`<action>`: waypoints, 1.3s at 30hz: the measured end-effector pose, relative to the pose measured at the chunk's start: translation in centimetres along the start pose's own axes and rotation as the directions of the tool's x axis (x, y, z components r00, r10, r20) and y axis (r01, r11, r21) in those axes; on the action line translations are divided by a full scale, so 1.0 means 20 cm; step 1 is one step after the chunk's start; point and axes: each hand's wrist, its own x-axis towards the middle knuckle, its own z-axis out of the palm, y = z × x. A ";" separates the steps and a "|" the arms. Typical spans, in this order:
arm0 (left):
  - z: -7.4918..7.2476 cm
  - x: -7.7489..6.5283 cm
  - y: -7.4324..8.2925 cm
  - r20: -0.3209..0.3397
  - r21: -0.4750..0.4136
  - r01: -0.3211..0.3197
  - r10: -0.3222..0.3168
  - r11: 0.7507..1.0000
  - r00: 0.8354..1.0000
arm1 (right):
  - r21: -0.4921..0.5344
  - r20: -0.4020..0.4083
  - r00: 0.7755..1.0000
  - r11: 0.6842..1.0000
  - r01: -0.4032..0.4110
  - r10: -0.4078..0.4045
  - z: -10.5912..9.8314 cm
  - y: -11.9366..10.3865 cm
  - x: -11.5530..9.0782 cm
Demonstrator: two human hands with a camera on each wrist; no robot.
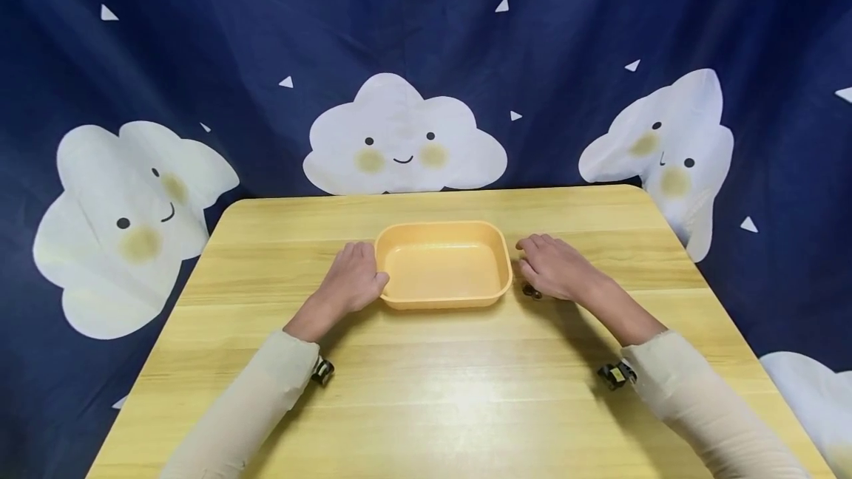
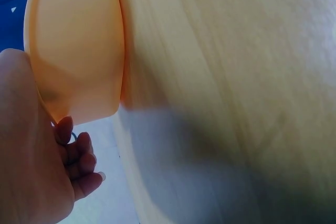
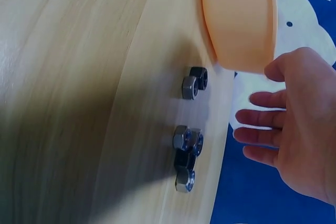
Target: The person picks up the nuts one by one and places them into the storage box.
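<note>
A shallow, pale orange plastic tray (image 1: 442,272) with rounded corners stands on the table, nothing in it. My left hand (image 1: 353,276) grips its left end, the thumb over the rim and the other fingers curled outside the wall, as the left wrist view shows. Off the tray's right end, my right hand (image 1: 555,266) hovers with relaxed, slightly bent fingers and an empty palm. Under it lie several hex nuts (image 1: 530,291), mostly covered by the hand in the head view. The right wrist view shows silver nuts (image 3: 189,87) and black nuts (image 3: 184,160) in two small clusters.
The light wood table (image 1: 426,383) has rounded far corners. Behind its far edge hangs a dark blue curtain (image 1: 426,35) printed with white clouds. Small black cameras are strapped at both wrists, near the cream sleeves (image 1: 685,383).
</note>
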 end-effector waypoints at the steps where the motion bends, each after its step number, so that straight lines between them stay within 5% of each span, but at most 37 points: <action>1: 0.00 0.00 0.00 -0.001 -0.003 0.000 0.000 1.000 1.000 | 0.004 -0.003 1.000 1.000 0.004 -0.004 0.00 0.00 0.00; 12: 0.01 0.00 -0.01 -0.019 -0.015 0.003 -0.003 1.000 1.000 | 0.004 -0.046 0.999 1.000 0.019 -0.019 0.01 0.06 -0.04; 39: 0.00 -0.01 0.02 -0.004 -0.041 0.026 -0.026 0.999 1.000 | -0.019 0.017 1.000 1.000 -0.020 0.021 0.02 0.14 -0.15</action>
